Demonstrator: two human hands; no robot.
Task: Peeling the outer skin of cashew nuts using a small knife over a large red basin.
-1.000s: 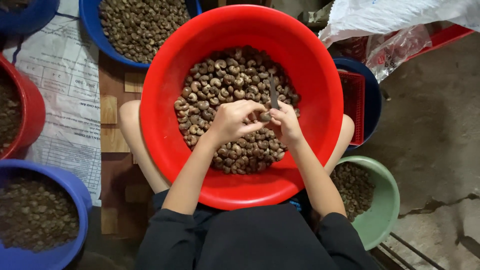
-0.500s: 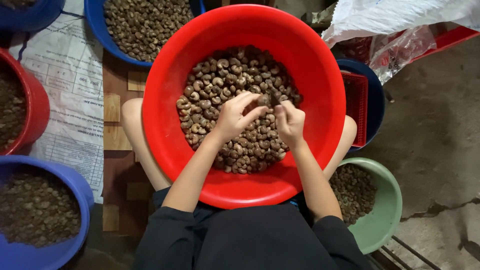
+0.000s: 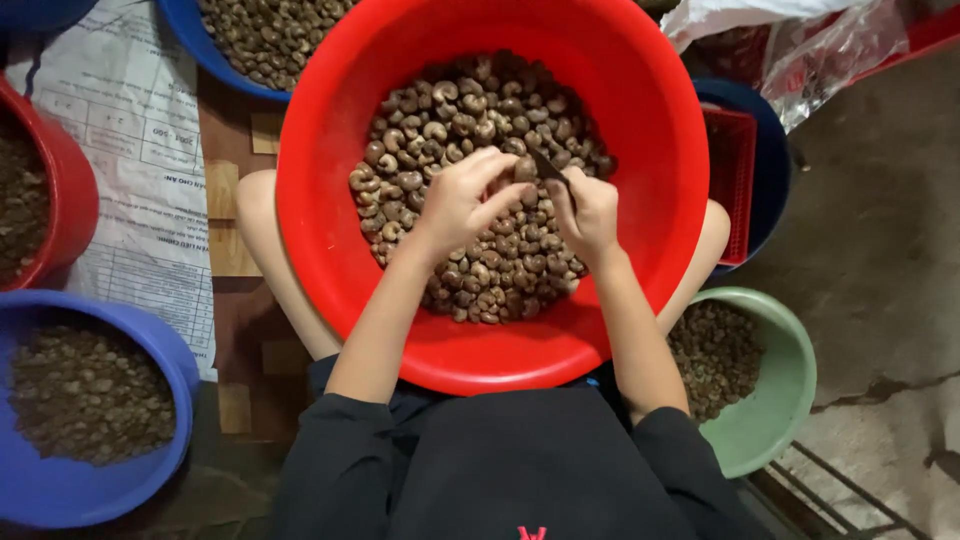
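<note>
Big red basin [image 3: 650, 120] sits on the person's lap, loaded with brown curved nuts [image 3: 450, 110]. Around it: a blue tub [image 3: 90, 490] lower left full of brownish bits, a green bowl [image 3: 790, 390] lower right with more nuts, another blue tub [image 3: 215, 55] up top. Over the pile, the left hand [image 3: 455, 200] pinches a single nut [image 3: 525, 168] in its fingertips, while the right hand [image 3: 590, 212] is closed around a small dark blade [image 3: 547, 165] whose tip touches that nut.

Glossy smooth plastic red basin [image 3: 640, 120]; matt, rough-skinned brown nuts [image 3: 450, 110]; dull metal blade [image 3: 548, 167]; matt green plastic bowl [image 3: 785, 400]; printed paper sheet [image 3: 140, 150]; rough concrete floor [image 3: 880, 230].
</note>
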